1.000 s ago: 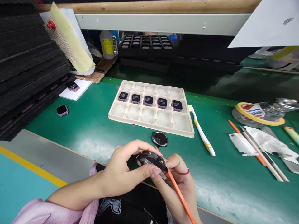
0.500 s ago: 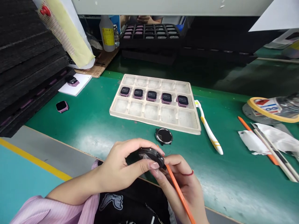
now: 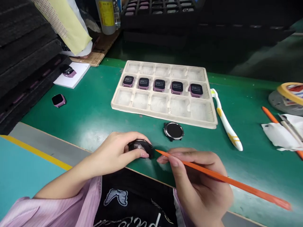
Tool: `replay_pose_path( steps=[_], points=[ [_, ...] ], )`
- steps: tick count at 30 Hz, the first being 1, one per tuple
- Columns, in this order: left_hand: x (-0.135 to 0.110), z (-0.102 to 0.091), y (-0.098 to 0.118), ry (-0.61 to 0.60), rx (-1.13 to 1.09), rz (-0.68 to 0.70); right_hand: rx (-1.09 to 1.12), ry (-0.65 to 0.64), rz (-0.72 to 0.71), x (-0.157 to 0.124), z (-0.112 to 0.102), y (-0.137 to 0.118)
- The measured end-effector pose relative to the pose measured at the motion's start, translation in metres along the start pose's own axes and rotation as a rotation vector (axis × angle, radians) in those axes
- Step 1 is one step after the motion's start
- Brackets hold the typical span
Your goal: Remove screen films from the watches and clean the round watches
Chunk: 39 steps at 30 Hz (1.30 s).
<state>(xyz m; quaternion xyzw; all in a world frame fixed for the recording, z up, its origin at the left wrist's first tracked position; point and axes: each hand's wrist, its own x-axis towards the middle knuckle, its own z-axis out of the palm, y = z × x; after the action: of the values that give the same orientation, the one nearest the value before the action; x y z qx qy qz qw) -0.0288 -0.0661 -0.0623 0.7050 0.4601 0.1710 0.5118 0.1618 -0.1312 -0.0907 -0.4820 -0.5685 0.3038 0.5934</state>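
Between thumb and fingers, my left hand [image 3: 118, 154] grips a black round watch case [image 3: 141, 147], tilted on edge close to the table's front. A bit of clear film shows on its face. My right hand [image 3: 201, 179] pinches a long orange pointed stick [image 3: 220, 176] near its front end. The stick's tip is just right of the watch case, apart from it. A second round watch [image 3: 174, 130] with a silver bezel lies face up on the green table, beyond my hands.
Behind lies a beige tray [image 3: 163, 115] with several square purple watches in its middle row. A toothbrush [image 3: 227, 121] rests along its right side. Another purple watch [image 3: 58, 100] is at left, near black foam trays [image 3: 26, 63]. White tissue [image 3: 279, 135] and tools lie far right.
The orange stick has swung from upright beside the watch case to nearly level, its tip now pointing left. My right hand has moved right, away from the case; the view has shifted too.
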Motion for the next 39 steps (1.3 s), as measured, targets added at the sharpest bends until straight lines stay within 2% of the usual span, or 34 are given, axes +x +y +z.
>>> replay_pose_path(
  steps=[10, 16, 24, 39],
  points=[
    [-0.001, 0.001, -0.002, -0.015, 0.060, 0.062, -0.216, -0.145, -0.222, 0.005, 0.006, 0.000],
    [0.000, 0.000, 0.000, -0.044, 0.035, 0.004, -0.094, -0.209, -0.021, 0.007, 0.002, 0.003],
    [0.000, 0.001, -0.001, -0.025, 0.046, 0.017, -0.011, -0.217, 0.030, 0.011, 0.007, 0.007],
    [0.000, 0.002, 0.000, -0.023, 0.069, 0.013, -0.129, -0.238, -0.043, 0.011, 0.006, 0.007]
  ],
)
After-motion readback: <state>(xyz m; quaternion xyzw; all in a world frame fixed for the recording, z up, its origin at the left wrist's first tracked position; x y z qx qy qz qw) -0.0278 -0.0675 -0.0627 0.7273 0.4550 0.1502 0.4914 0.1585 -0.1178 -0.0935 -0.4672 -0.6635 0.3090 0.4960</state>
